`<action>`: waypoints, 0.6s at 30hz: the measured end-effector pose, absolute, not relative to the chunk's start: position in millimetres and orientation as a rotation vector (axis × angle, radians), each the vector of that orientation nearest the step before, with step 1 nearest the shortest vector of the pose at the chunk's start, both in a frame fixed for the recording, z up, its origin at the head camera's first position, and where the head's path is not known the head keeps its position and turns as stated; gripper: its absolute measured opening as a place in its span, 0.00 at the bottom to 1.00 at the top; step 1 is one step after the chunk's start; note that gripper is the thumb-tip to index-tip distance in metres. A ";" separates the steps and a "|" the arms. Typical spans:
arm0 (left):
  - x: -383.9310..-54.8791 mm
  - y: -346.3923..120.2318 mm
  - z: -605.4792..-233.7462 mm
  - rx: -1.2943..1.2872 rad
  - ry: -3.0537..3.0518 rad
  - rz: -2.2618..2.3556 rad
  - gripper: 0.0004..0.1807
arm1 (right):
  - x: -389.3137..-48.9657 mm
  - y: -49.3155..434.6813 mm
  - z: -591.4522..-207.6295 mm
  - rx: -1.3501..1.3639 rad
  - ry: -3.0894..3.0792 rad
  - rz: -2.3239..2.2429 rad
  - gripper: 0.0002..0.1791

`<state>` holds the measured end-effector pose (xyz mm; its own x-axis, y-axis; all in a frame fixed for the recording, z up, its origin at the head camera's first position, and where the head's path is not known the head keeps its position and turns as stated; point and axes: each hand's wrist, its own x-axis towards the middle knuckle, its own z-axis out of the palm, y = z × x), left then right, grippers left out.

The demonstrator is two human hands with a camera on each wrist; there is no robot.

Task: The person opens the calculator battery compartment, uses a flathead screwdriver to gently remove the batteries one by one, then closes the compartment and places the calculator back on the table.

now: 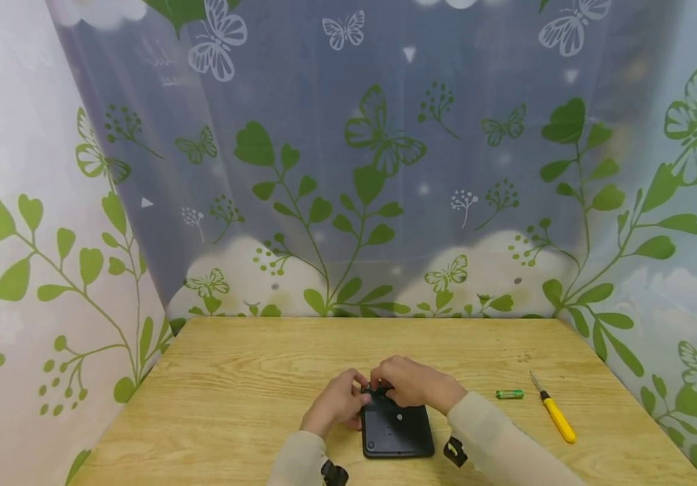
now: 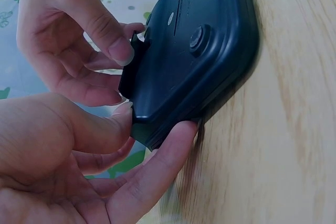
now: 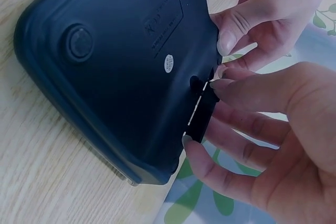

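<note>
A flat black electronic device (image 1: 398,433), perhaps a calculator, lies underside up, its far edge tipped off the table. Its underside shows round rubber feet (image 3: 80,43), moulded lettering and a small white sticker (image 3: 168,63). My left hand (image 1: 337,403) grips the far left corner between thumb and fingers. With thumb and fingertips, my right hand (image 1: 413,382) pinches a narrow black cover (image 3: 202,120) along the far edge. A thin slit of light shows between that cover and the body. Both hands nearly meet there.
To the right lies a green battery (image 1: 509,394). Beyond it is a screwdriver (image 1: 557,416) with a yellow handle, its tip pointing away. The wooden table (image 1: 233,378) ends at a leaf-and-butterfly printed curtain (image 1: 324,202) behind and on both sides.
</note>
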<state>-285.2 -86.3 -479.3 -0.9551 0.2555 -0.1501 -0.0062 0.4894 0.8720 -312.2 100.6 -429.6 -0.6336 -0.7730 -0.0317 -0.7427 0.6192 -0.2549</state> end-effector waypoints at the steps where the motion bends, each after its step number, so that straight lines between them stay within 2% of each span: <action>1: -285.0 -86.3 -479.0 0.213 2.477 1.452 0.10 | -312.2 100.5 -429.8 -1.283 2.701 -0.327 0.12; 18: -283.7 -86.4 -477.7 0.223 2.479 1.449 0.11 | -310.0 101.1 -431.5 -1.303 2.740 -0.309 0.12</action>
<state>-283.7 -86.4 -477.7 -0.9541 0.2612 -0.1463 0.0007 0.4908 0.8713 -310.0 101.1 -431.5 -0.6315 -0.7754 0.0038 -0.7567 0.6152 -0.2212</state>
